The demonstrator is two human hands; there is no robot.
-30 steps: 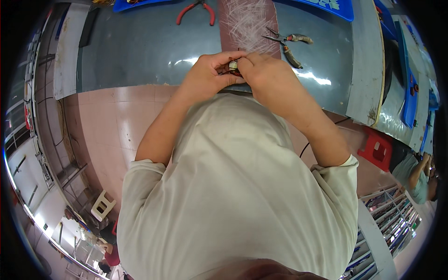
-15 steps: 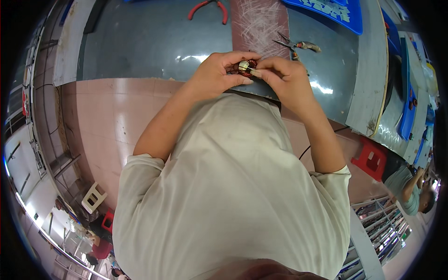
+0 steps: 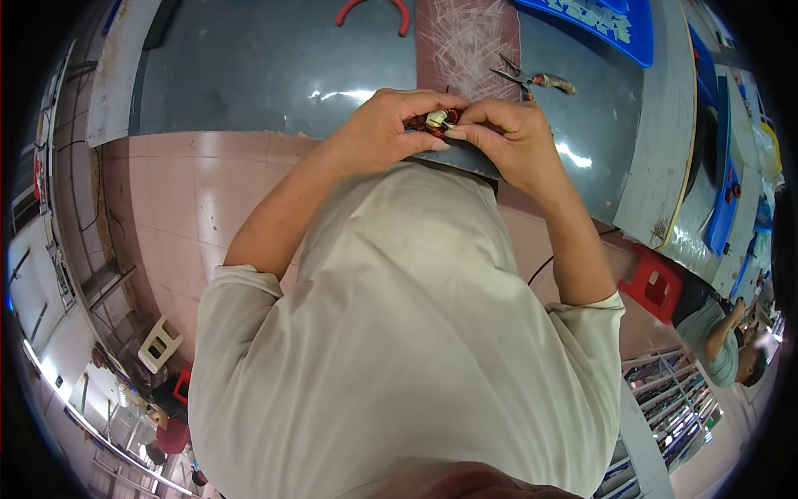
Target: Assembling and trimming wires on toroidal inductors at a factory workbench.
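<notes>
- The person's left hand (image 3: 386, 125) was curled, thumb below and fingers above, gripping the left side of a small, ring-shaped coil wound in reddish copper-coloured wire (image 3: 438, 122), with a pale cream piece at its middle.
- The right hand (image 3: 515, 137) pinched at the coil's right side, thumb and forefinger brought together; from where I stood, I couldn't tell which bit of it lay between the fingertips.
- The coil sat between the two hands, over the near edge of a glossy grey tabletop (image 3: 249, 83) and just beyond the person's pale, loose cloth shirt (image 3: 407, 308).
- Beyond the hands, a brownish-pink strip (image 3: 424, 58) crossed the tabletop, strewn with thin, whitish slivers (image 3: 470, 41).
- Near the right hand lay slim-nosed metal pliers with worn, wrapped handles (image 3: 525, 80), their jaws apart, one handle partly hidden by the hand.
- Farther off, left of the strip, curved red handles (image 3: 405, 18) of another tool showed.
- At the far right stood a blue plastic tray (image 3: 636, 56) holding small whitish pieces.
- Off to the right, past a red plastic stool (image 3: 638, 279), was a co-worker in a grey-green shirt (image 3: 702, 328).
</notes>
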